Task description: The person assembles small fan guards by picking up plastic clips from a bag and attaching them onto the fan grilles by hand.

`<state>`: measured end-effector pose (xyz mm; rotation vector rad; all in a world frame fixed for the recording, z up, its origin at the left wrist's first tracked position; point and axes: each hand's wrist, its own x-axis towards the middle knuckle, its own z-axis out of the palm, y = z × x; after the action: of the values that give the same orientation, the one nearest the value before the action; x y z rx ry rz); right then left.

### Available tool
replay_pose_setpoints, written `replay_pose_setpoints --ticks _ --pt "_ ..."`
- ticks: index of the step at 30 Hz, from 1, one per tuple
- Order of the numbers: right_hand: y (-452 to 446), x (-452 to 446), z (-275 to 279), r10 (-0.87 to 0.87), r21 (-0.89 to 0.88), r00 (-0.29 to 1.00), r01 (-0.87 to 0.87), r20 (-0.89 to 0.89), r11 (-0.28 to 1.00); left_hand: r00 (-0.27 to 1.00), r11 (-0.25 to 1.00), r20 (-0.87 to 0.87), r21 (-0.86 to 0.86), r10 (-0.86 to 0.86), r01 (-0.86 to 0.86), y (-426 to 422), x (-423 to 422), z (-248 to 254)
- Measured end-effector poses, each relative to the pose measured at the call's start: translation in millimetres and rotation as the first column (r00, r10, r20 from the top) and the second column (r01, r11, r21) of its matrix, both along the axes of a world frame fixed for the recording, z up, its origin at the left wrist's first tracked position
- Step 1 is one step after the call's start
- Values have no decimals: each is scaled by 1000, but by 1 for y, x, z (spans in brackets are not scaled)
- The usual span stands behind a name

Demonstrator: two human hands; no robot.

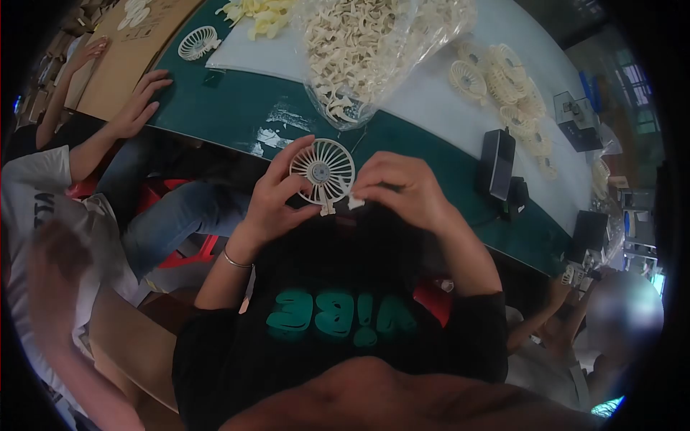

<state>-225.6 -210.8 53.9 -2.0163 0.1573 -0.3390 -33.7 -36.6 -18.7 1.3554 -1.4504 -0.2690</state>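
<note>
My left hand (277, 194) grips a round, cream-coloured fan grille (321, 172) by its left rim, fingers behind and thumb near the lower edge. Thin spokes run from the grille's grey centre disc. At the grille's lower right, my right hand (399, 188) pinches a small cream plastic piece (355, 202) between thumb and fingertips. That piece is close beside the rim; whether it touches cannot be made out. Both hands are just in front of the table edge.
A clear bag (352, 65) of curved cream pieces lies on the green table (215, 93). Several grilles (507, 75) rest at the right, near a black box-shaped device (496, 164). Another grille (199, 43) and yellow pieces (262, 16) lie at the back left. People sit on both sides.
</note>
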Motion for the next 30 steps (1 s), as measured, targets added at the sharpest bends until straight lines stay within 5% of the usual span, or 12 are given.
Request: replay_pose_setpoints --ticks 7,22,30 --pt "26 -9 -4 -30 -100 998 24 -56 995 989 991 147 -127 -26 44 -3 -7 10" --pt "33 -11 4 -68 1 996 69 -59 998 990 987 135 -152 -33 53 -1 -9 15" --pt "34 -10 2 -48 -89 997 43 -53 995 986 984 164 -168 -30 57 0 -10 16"
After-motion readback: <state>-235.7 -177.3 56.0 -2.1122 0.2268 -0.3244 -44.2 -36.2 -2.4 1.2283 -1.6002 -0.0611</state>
